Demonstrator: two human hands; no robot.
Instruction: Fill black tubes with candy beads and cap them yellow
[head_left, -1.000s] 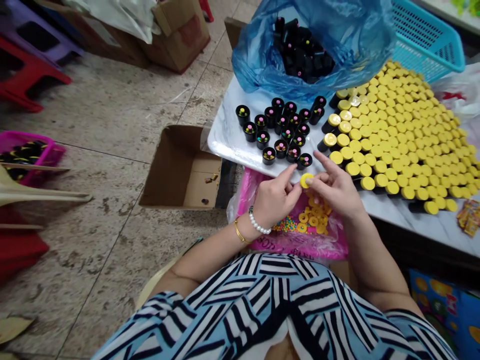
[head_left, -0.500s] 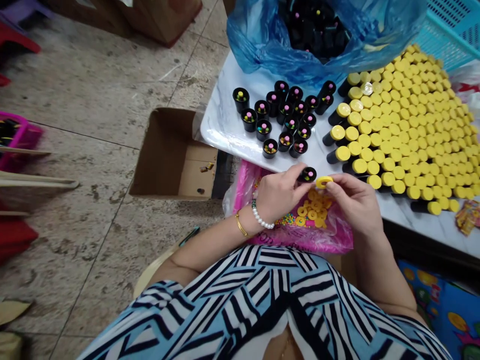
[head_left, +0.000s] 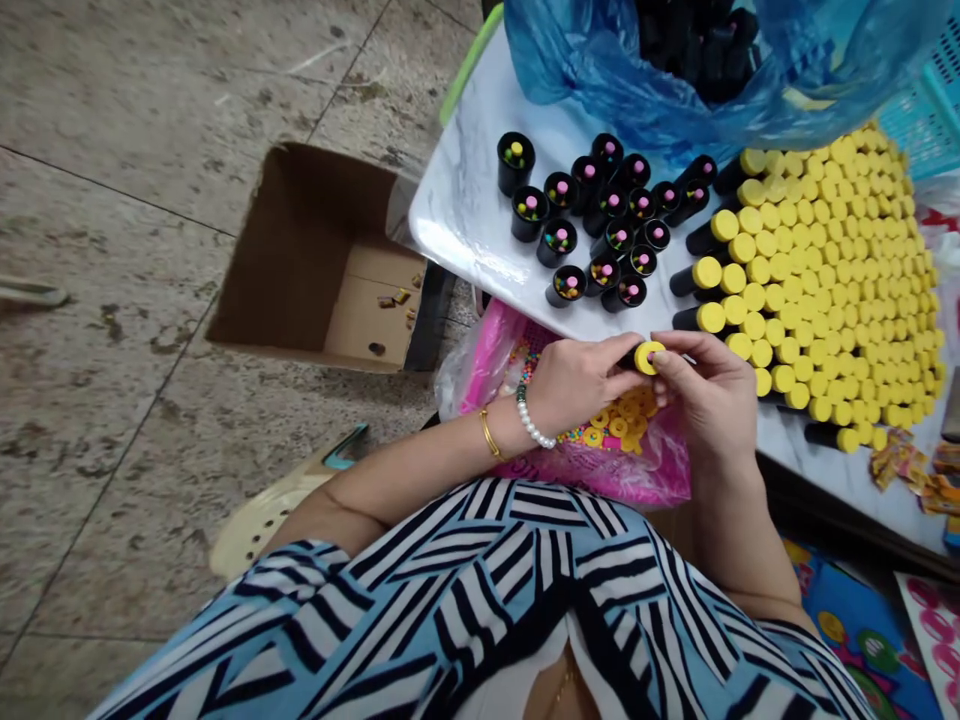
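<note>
My left hand (head_left: 577, 382) grips a black tube (head_left: 628, 358) lying sideways. My right hand (head_left: 709, 395) pinches a yellow cap (head_left: 649, 357) against the tube's end, the two hands nearly touching. Upright black tubes (head_left: 600, 225) with pink and coloured tops stand on a white marble table (head_left: 465, 210) just beyond my hands. To their right lie packed rows of yellow-capped tubes (head_left: 817, 290). A pink plastic bag (head_left: 487, 360) below my wrists holds yellow rings (head_left: 619, 425) and small coloured beads.
A blue plastic bag (head_left: 592, 70) of black tubes sits at the table's far end, with a teal basket (head_left: 919, 130) beyond it. An open cardboard box (head_left: 300, 260) stands on the tiled floor left of the table. Printed sachets (head_left: 896, 465) lie near the right edge.
The yellow cap has moved from beside the tube onto its end. My hands have closed together, and the view has swung, shifting the table and box toward the upper left.
</note>
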